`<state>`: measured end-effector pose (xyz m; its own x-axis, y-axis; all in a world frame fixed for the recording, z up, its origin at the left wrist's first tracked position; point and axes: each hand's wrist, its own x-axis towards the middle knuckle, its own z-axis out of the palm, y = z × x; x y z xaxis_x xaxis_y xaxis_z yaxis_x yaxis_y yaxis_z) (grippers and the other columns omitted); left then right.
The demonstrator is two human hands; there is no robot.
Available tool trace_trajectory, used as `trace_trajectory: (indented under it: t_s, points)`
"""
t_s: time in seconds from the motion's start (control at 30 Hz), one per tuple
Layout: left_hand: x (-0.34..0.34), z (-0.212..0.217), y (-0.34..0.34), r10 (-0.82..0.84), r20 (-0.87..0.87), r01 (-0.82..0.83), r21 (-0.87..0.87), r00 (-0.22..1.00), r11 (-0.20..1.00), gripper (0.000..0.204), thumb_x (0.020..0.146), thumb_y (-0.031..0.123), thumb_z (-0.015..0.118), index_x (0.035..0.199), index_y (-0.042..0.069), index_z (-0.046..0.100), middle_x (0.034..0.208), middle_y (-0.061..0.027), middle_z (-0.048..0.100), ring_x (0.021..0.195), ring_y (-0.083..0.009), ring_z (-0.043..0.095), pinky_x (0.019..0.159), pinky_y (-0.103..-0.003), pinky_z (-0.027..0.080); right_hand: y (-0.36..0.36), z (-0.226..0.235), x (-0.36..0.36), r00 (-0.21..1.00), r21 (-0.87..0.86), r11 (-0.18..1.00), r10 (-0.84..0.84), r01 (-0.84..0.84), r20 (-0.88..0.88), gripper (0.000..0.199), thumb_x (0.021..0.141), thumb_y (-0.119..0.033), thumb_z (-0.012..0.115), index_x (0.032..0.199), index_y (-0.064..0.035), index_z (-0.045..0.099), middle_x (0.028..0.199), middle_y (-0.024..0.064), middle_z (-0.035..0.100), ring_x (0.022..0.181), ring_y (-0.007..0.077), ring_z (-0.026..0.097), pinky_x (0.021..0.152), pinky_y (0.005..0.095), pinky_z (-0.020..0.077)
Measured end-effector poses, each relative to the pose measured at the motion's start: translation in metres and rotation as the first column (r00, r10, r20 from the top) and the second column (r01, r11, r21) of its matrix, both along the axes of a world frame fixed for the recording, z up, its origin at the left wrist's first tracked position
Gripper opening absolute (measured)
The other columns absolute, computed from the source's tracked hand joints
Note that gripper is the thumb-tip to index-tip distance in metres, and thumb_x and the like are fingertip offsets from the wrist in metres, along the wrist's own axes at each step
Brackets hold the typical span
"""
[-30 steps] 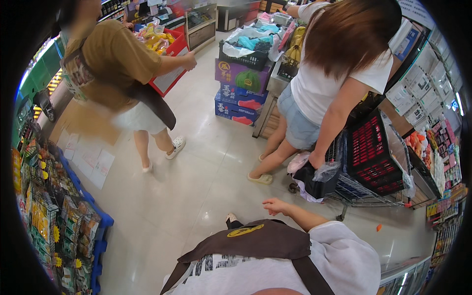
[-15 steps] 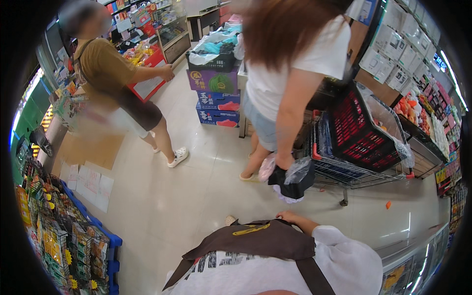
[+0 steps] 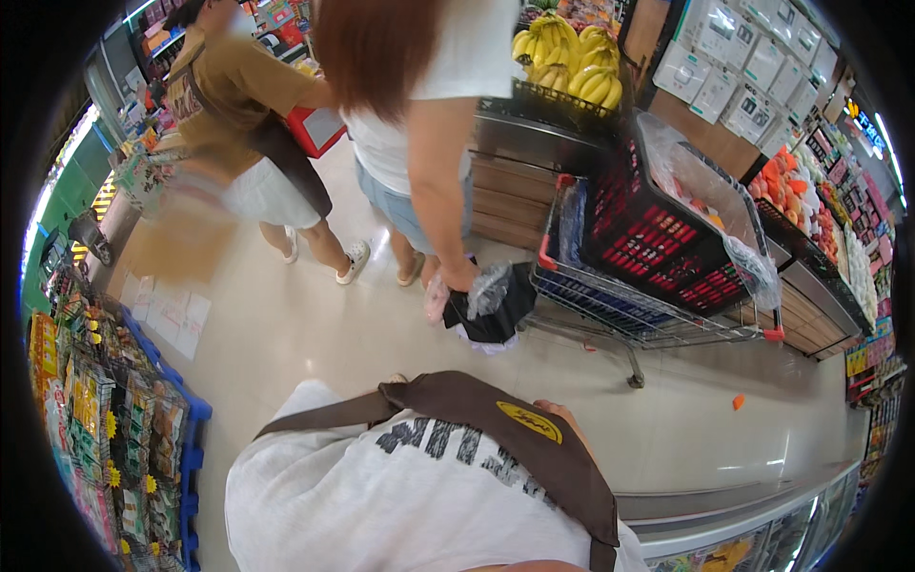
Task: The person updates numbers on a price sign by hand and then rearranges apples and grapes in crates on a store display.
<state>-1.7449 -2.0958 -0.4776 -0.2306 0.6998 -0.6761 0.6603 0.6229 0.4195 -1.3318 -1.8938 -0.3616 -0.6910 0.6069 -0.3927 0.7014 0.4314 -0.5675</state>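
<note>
Only a small part of my right hand [image 3: 556, 412] shows, past the edge of the brown apron [image 3: 477, 405] over my white T-shirt [image 3: 353, 486]. Its fingers are mostly hidden, so I cannot tell whether it holds anything. My left hand is out of sight. Ahead, a person in a white top [image 3: 477, 52] carries a black bag [image 3: 500, 310] and crumpled clear plastic [image 3: 488, 289] in a lowered hand. Right of that bag stands a metal shopping cart [image 3: 629, 319], with a large black crate [image 3: 648, 234] lined with clear plastic on it.
Another person in a brown shirt [image 3: 238, 62] is at the far left with a red box [image 3: 315, 129]. Bananas [image 3: 572, 62] lie on a stand ahead. Packaged goods [image 3: 105, 410] line the left, a glass-fronted cabinet [image 3: 762, 534] the near right. An orange scrap [image 3: 739, 402] lies on the floor.
My view has shifted to the right, and bananas now show. The person in white has moved left, nearer the person in brown. My right forearm no longer shows; less of my right hand is visible.
</note>
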Motion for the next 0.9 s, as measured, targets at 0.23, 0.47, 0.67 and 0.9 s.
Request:
trace_trajectory:
  t_s: [0.23,0.47,0.67,0.9]
  points:
    - [0.119,0.008,0.167,-0.215,0.301,0.143,0.245,0.929,0.959,0.026,0.08,0.035,0.059,0.085,0.009,0.061,0.075,-0.0036,0.062,0.07,-0.0176,0.057,0.063,-0.034,0.045,0.018,0.002,0.073,0.994,0.036,0.994,-0.106,0.107,-0.03,0.035,0.079,-0.019,0.055,0.112,-0.0079,0.055,0.091,0.015,0.063,0.087,0.0317,0.06,0.073,0.0418,0.0475]
    - [0.185,0.002,0.228,-0.405,0.353,0.309,0.299,0.843,0.903,0.027,0.081,0.035,0.059,0.084,0.008,0.061,0.073,-0.0044,0.063,0.067,-0.0181,0.058,0.062,-0.032,0.046,0.04,0.039,0.092,0.973,0.102,0.972,-0.2,0.212,-0.119,0.038,0.077,-0.018,0.061,0.113,-0.0074,0.053,0.09,0.0167,0.063,0.081,0.0315,0.061,0.072,0.0387,0.0483]
    - [0.22,0.003,0.273,-0.538,0.214,0.499,0.21,0.815,0.841,0.032,0.079,0.035,0.059,0.096,0.009,0.062,0.09,-0.0108,0.064,0.082,-0.022,0.06,0.072,-0.035,0.046,0.075,0.078,0.113,0.947,0.065,0.961,-0.251,0.269,-0.2,0.044,0.075,-0.019,0.063,0.116,-0.0069,0.051,0.096,0.0171,0.061,0.079,0.0296,0.061,0.071,0.0372,0.0484]
    - [0.276,-0.023,0.333,-0.408,0.205,0.419,-0.01,0.89,0.908,0.045,0.078,0.048,0.055,0.1,0.009,0.062,0.097,-0.0123,0.063,0.093,-0.0271,0.059,0.081,-0.037,0.045,0.148,0.128,0.166,0.922,-0.165,0.963,-0.252,0.211,-0.295,0.041,0.076,-0.016,0.063,0.114,-0.004,0.052,0.094,0.0163,0.061,0.081,0.0291,0.06,0.071,0.0377,0.0475]
